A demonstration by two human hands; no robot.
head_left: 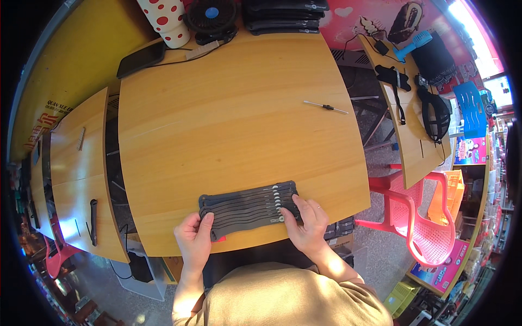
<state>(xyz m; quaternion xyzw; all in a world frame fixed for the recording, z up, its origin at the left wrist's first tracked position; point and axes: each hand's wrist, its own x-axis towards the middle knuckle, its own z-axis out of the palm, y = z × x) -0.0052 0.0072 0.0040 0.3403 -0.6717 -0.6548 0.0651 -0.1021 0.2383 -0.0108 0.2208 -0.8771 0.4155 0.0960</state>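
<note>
A fanned-out stack of dark grey fabric straps lies at the near edge of the wooden table, several long bands overlapping with small white marks in a row near their right part. My left hand pinches the left end of the stack between thumb and fingers. At the other end my right hand grips the right edge, thumb on top and fingers around the far side. A bit of something red peeks out under the lower left of the straps; what it is I cannot tell.
On the table lie a thin screwdriver-like tool at right and a black phone at far left. A dotted cup, a small black fan and stacked black pouches line the back. A pink chair stands right.
</note>
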